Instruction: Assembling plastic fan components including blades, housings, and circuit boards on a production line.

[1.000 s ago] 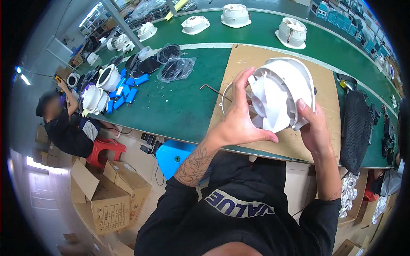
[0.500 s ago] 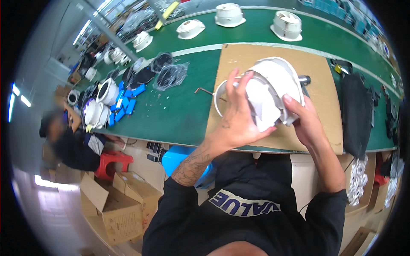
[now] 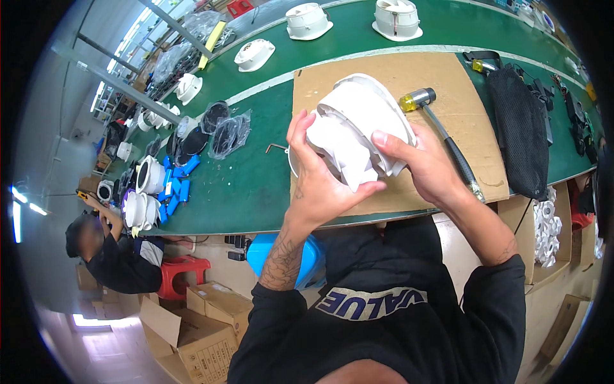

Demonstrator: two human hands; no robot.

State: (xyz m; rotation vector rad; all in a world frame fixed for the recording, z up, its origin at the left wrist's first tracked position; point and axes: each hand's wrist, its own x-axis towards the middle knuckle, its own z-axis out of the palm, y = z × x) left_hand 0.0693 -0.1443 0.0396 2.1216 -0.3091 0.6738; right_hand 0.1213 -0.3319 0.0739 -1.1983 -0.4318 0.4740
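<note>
A round white plastic fan housing (image 3: pixel 368 105) is held up above a sheet of brown cardboard (image 3: pixel 473 121), tilted on its side. White fan blades (image 3: pixel 339 147) show at its open side, facing my left hand. My left hand (image 3: pixel 313 182) grips the blades, fingertips on their far edge and thumb along the near edge. Around the housing's right side my right hand (image 3: pixel 432 166) is closed, thumb across its near face. A mallet (image 3: pixel 448 137) with a yellow-and-grey head and dark handle lies right of my right hand. A white ring (image 3: pixel 292 161) peeks out behind my left wrist.
A hex key (image 3: pixel 276 147) lies left of the cardboard. Beyond are black mesh covers in plastic (image 3: pixel 230 134), blue blocks (image 3: pixel 176 185) and several white housings (image 3: pixel 309 22). A black mesh bag (image 3: pixel 521 128) lies at right. A co-worker (image 3: pixel 115 256) sits far left, near open cartons (image 3: pixel 204 345).
The view has shifted, so the bench sits differently in it. The fan housing stays in both hands, and the mallet now shows almost fully, where it was mostly hidden before.
</note>
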